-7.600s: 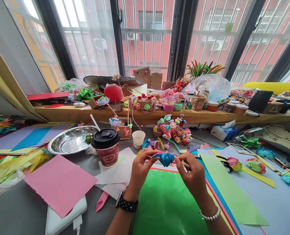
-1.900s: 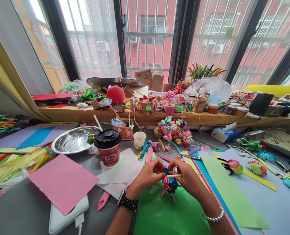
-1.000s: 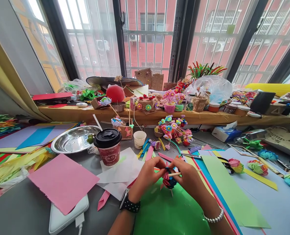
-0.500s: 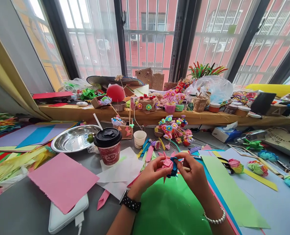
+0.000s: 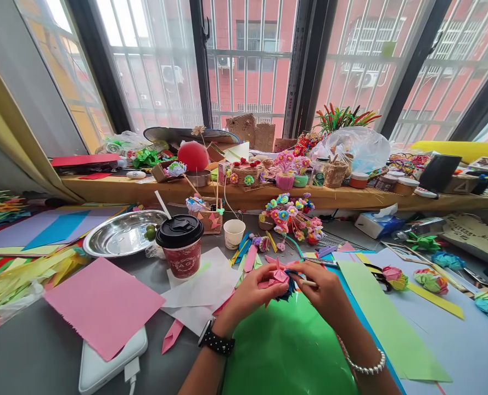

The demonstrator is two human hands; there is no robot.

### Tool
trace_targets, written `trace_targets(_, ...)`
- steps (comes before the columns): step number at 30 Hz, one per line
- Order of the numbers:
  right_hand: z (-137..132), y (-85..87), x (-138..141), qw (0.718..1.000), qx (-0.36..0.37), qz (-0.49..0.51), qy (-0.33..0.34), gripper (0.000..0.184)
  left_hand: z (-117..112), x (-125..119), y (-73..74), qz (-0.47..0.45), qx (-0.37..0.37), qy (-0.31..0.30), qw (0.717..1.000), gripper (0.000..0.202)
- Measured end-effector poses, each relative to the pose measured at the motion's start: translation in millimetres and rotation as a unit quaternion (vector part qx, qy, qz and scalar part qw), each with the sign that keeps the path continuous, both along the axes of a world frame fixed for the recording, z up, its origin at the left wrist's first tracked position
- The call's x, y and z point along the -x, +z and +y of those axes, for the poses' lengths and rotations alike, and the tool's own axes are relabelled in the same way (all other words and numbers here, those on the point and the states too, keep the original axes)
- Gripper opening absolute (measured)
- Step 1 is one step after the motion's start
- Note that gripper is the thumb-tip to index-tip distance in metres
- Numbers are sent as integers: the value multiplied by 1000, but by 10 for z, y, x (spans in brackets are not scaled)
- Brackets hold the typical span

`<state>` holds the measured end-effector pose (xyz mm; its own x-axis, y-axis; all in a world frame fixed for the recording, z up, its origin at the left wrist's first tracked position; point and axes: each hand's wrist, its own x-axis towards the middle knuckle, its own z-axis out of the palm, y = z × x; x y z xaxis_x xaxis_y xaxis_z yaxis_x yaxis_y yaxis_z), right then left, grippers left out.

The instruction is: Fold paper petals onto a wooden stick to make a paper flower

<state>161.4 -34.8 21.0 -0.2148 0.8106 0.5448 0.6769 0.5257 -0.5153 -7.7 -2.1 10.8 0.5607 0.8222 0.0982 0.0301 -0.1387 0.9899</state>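
A folded paper flower with pointed pink petals and dark blue folded paper is held between my two hands, in the middle of the head view. My left hand is closed on its pink side, thumb along the front. At the blue side, my right hand has its fingers pinched on the paper. A pale thin stick pokes out from under the right fingers. Just below the hands lies a shiny green rounded surface. The fingers partly cover the flower.
Left of my hands are a lidded cup with a straw, pink paper over a white power bank, and a metal dish. A paper cup stands ahead. Green paper and finished paper flowers lie right.
The flower is turned slightly, showing less of its blue front. My right hand has tilted and its wrist has shifted lower and to the right. The left hand stays nearly in place.
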Motion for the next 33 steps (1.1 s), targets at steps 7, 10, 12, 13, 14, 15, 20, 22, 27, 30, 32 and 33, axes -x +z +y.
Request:
trace_targets(7,12,-81,70,993,-66,-84,-54,19,12,-69,-60,9,12,45,999,43)
trace_targets(10,19,-119,105,986,-99,-105,-88,21,30,-66,-76,8,33,61,998,44)
trace_targets(12,19,-120,104,986,-113,-84,-94,20,32,-39,-56,-7,52,48,997,46)
trace_targets(13,18,-114,96,987,-115,-65,-95,20,29,-21,-39,-18,61,36,997,49)
trace_targets(14,15,-104,86,988,-112,-43,-97,19,25,-4,-20,-31,69,23,997,52)
trace_targets(15,11,-91,75,990,-102,-21,-100,18,19,11,-2,-47,74,12,996,56)
trace_targets(20,0,-34,23,995,-18,49,-83,21,-6,20,27,-101,62,5,993,61)
trace_targets(22,7,-28,0,997,-5,47,-63,24,-9,4,12,-105,59,8,993,62)
trace_targets(27,27,-48,-35,997,-19,24,-64,24,-15,-36,-26,-99,50,16,994,64)
trace_targets(30,22,-65,-11,997,-26,19,-76,24,-26,-58,-29,-100,50,19,994,64)
trace_targets(32,15,-78,14,996,-31,10,-88,24,-35,-71,-25,-103,50,19,993,63)
trace_targets(33,12,-85,25,995,-36,2,-96,25,-40,-77,-22,-101,50,21,993,63)
